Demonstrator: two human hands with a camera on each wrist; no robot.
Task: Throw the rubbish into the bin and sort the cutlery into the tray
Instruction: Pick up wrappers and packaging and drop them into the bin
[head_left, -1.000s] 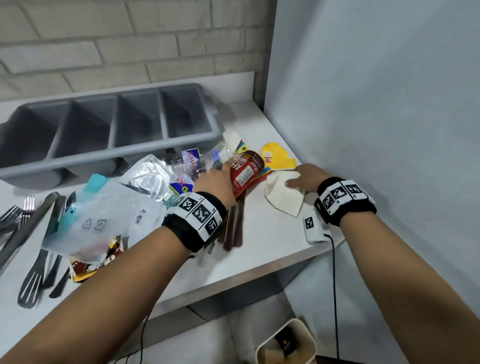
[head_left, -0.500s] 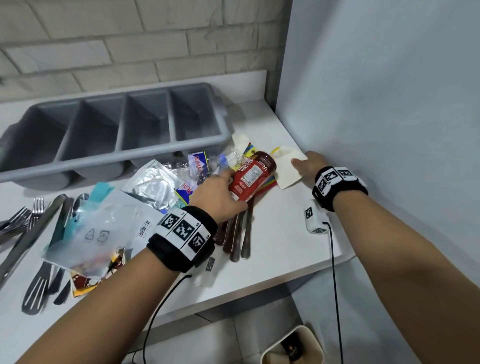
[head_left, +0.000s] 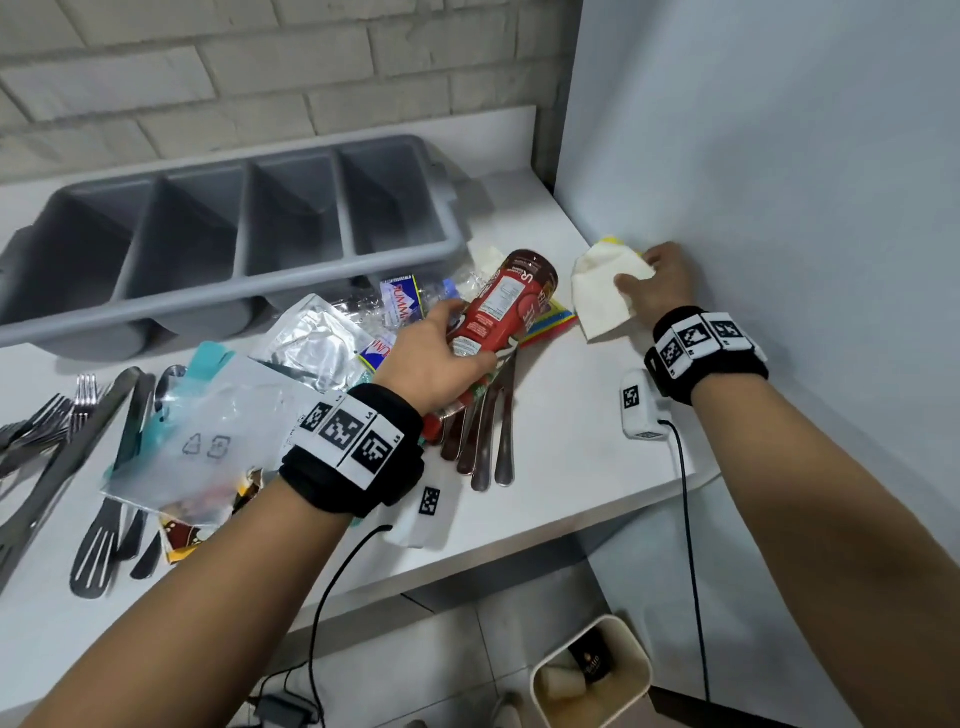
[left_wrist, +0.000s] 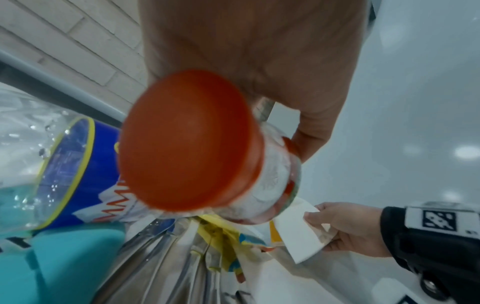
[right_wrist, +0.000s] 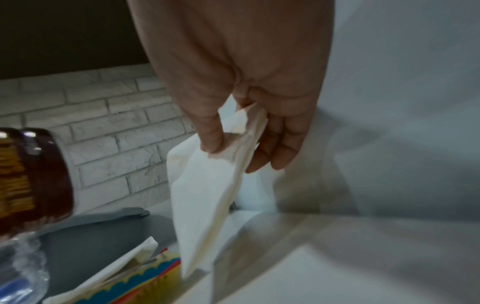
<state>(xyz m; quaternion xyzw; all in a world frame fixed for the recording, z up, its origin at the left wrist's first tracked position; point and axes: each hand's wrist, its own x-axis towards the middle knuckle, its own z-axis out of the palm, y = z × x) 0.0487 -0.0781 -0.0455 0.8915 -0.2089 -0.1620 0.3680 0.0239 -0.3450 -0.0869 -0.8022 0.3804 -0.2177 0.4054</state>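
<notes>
pale brick wall (head_left: 218, 67) fills upper left of frame, runs behind the white counter (head_left: 561, 467). plain light grey panel (head_left: 779, 156) takes up the right side, meeting counter's right edge. small white box w/ black square marker (head_left: 638, 405) sits lower right on counter, black cable (head_left: 693, 561) dropping from it off the front edge. tiled floor (head_left: 457, 649) at bottom centre.

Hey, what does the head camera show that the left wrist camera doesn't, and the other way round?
Only the head view shows the grey cutlery tray, the forks on the table and the bin on the floor. Only the left wrist view shows the red bottle's orange cap end on. Both show the left hand gripping the red bottle and the right hand pinching the white napkin.
</notes>
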